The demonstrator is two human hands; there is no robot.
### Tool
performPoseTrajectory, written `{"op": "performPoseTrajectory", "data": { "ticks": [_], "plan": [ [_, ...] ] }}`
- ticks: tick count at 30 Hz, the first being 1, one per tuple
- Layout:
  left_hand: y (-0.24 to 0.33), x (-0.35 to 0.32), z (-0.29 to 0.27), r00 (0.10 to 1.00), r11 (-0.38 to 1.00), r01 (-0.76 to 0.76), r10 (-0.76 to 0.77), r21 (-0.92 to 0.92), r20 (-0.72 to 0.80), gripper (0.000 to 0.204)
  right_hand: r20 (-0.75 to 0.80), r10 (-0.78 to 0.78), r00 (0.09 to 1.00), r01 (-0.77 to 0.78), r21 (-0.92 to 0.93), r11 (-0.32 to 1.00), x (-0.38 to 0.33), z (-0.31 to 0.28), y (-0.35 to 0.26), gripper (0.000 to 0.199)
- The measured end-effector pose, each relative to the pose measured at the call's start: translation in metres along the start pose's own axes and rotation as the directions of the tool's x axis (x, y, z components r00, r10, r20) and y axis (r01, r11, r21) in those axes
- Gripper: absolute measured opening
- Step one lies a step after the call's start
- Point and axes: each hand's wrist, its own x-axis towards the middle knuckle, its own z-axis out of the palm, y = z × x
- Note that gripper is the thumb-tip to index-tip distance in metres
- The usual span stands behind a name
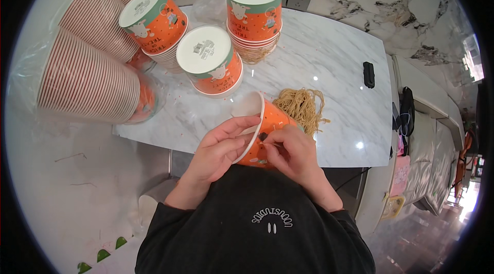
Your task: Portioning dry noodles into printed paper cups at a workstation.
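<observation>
An orange paper bucket (272, 115) with a white rim lies tilted against my front at the table's near edge, its mouth facing left. My left hand (220, 149) is at that rim, with fingers reaching into the mouth; some fingertips are hidden. On the printed outer wall, my right hand (294, 150) is closed in a pinch, with a thin light strand showing at its fingertips. What else that pinch holds is too small to make out. Just beyond the bucket lies a loose bundle of tan cords (301, 107).
Upside-down orange buckets stand at the back: one single bucket (211, 66), one stack (253, 22) with tan cord around its base, and another stack (159, 24). Long bagged stacks of buckets (90, 81) lie at left. A small black object (368, 74) rests on the marble-patterned table (345, 68).
</observation>
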Motion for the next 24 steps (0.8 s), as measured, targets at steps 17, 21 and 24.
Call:
{"op": "performPoseTrajectory", "data": {
  "ticks": [17, 21, 24],
  "plan": [
    [-0.015, 0.002, -0.004, 0.998, 0.998, -0.058, 0.057, -0.034, -0.039, 0.056, 0.009, -0.008, 1.000, 0.008, -0.017, 1.000, 0.001, 0.005, 0.000, 0.024],
    [-0.016, 0.001, -0.005, 0.998, 0.998, -0.055, 0.055, -0.014, -0.036, 0.053, -0.007, -0.048, 0.999, 0.047, -0.092, 0.995, 0.001, 0.006, 0.001, 0.023],
    [-0.015, 0.002, -0.004, 0.998, 0.999, -0.043, 0.042, -0.013, -0.043, 0.052, -0.010, -0.045, 0.999, 0.044, -0.108, 0.993, 0.001, 0.006, 0.000, 0.023]
  ]
}}
